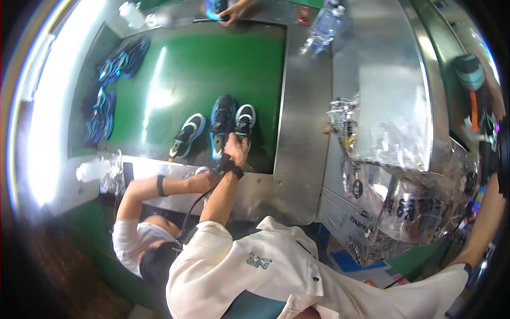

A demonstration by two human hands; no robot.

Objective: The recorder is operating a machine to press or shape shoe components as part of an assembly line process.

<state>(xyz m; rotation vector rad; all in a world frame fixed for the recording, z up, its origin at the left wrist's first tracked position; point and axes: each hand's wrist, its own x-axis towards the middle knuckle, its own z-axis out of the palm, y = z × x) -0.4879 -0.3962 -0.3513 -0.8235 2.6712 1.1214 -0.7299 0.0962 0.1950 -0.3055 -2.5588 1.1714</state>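
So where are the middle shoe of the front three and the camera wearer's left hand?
Middle shoe [222, 122]: head view, on its dark upper.
Left hand [238, 151]: head view, on the back of it.

I see black with white edging on the right-hand shoe [245, 118], black and blue on the middle shoe [222, 114], green edged in silver-grey on the desk [212, 64], cream with dark teal panels on the shirt [212, 266].

Bright white light [45, 133] glares left of a green work surface [212, 64] edged by grey metal [305, 117].
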